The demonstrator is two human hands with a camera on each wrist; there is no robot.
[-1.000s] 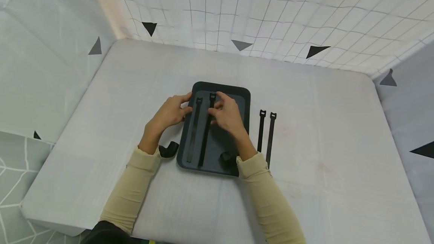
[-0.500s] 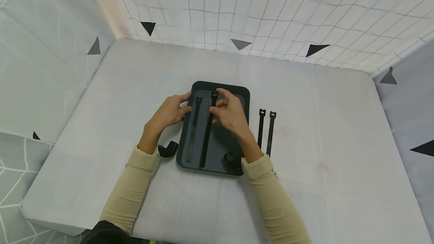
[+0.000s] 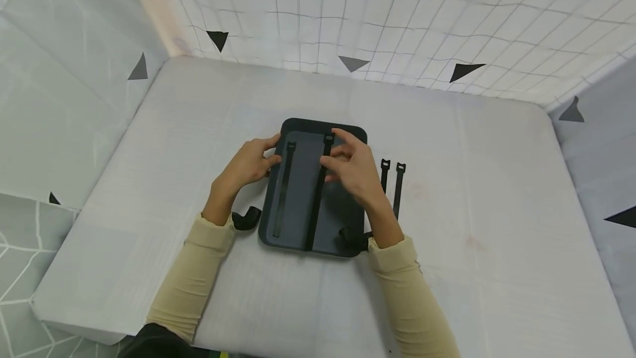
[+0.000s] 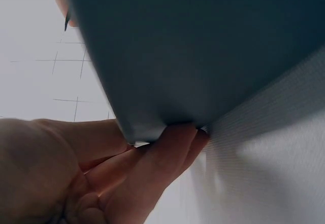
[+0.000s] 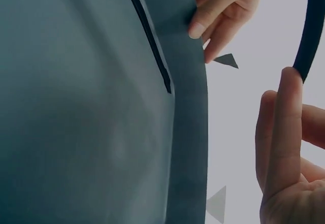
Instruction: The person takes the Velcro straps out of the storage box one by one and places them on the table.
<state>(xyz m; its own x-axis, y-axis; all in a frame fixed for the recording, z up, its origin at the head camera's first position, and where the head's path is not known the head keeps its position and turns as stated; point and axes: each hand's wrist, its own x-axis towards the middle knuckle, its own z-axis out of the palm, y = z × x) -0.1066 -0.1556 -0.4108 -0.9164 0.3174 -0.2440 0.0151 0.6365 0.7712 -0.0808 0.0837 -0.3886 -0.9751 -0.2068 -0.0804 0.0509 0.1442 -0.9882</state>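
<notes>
A dark tray (image 3: 343,209) lies in the middle of the white table. My left hand (image 3: 253,162) grips its left edge; in the left wrist view the fingers (image 4: 167,153) curl under the tray's rim (image 4: 203,46). One black strap (image 3: 283,192) lies lengthwise on the tray's left side. My right hand (image 3: 348,162) pinches the top end of a second black strap (image 3: 318,198), which runs down the tray's middle. The right wrist view shows this held strap (image 5: 310,31) against my fingers (image 5: 279,132), above the tray (image 5: 76,107).
Two more black straps (image 3: 398,189) lie side by side on the table (image 3: 472,192) just right of the tray. A black curved piece sits by each wrist, one at the left (image 3: 247,218) and one at the right (image 3: 350,235). Gridded white walls enclose the table.
My right hand has carried the pinched strap rightwards, from beside the left strap to the tray's middle. The left hand has stayed on the tray's edge.
</notes>
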